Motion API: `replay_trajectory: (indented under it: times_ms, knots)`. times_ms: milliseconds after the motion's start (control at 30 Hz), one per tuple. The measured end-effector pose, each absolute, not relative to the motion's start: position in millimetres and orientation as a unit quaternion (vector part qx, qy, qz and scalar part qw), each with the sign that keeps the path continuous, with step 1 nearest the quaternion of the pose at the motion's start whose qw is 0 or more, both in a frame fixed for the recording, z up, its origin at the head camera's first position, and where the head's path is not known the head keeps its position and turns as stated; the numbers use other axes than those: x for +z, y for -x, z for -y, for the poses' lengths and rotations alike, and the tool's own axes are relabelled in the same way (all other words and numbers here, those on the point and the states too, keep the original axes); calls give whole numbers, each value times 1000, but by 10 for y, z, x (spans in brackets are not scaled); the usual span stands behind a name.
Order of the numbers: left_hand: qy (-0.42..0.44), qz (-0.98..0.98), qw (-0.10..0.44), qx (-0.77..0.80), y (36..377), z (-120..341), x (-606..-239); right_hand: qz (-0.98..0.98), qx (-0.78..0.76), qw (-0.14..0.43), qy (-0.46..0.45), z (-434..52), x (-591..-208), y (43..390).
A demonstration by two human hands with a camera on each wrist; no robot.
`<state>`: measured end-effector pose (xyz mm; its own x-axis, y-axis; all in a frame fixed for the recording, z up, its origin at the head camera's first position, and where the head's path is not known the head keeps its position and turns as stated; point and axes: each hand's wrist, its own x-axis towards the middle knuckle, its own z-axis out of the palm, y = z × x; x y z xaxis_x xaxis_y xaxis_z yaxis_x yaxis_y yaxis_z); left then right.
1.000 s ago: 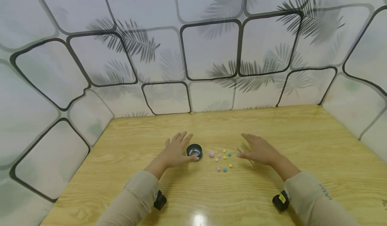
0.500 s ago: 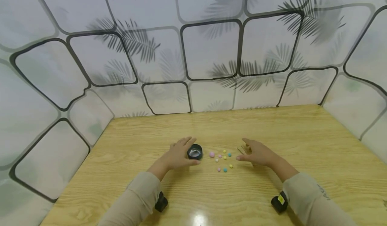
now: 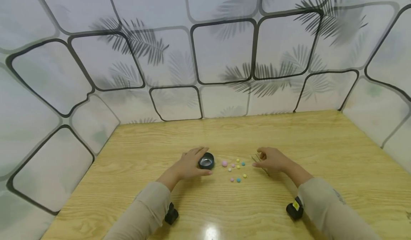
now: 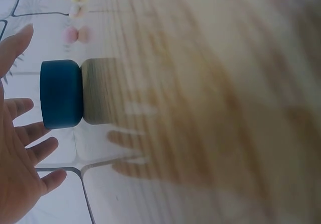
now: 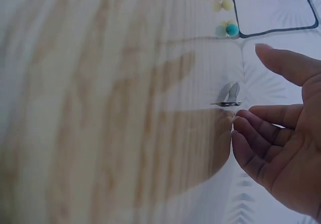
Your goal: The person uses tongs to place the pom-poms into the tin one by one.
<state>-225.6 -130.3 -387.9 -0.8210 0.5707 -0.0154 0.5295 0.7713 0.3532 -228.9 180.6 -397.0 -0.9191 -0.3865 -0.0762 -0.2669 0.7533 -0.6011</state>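
A small dark round bowl [image 3: 210, 156] stands upright on the table, teal-sided in the left wrist view. My left hand [image 3: 186, 165] reaches around its left side, thumb in front and fingers behind, with a gap between thumb and bowl [image 4: 61, 94]. Metal tweezers [image 5: 230, 96] lie on the table at the right, partly covered by my right hand [image 3: 273, 160] in the head view. The right fingertips [image 5: 241, 121] are right beside the tweezers, while the thumb stands apart from them. Between the hands lie several small balls in pink, yellow, blue and white, the pink ball [image 3: 224, 164] being the largest.
The wooden table [image 3: 205, 200] meets a patterned backdrop [image 3: 224, 54] at the back and both sides. Black wrist cameras hang under both sleeves, one at the left cuff [image 3: 171, 214] and one at the right cuff [image 3: 294, 210].
My left hand has come in toward the bowl and its fingers have drawn closer to it. The right hand has lowered at the tweezers, with its fingers bending in. Bowl and balls have stayed put.
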Motion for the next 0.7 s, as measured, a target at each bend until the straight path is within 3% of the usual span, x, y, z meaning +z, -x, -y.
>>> replay_trajectory:
  times_ms: [700]
  knots:
    - [-294, -927, 82, 217, 2353, 1284, -3934, -955, -259, 75, 123, -1683, -3960, 2408]
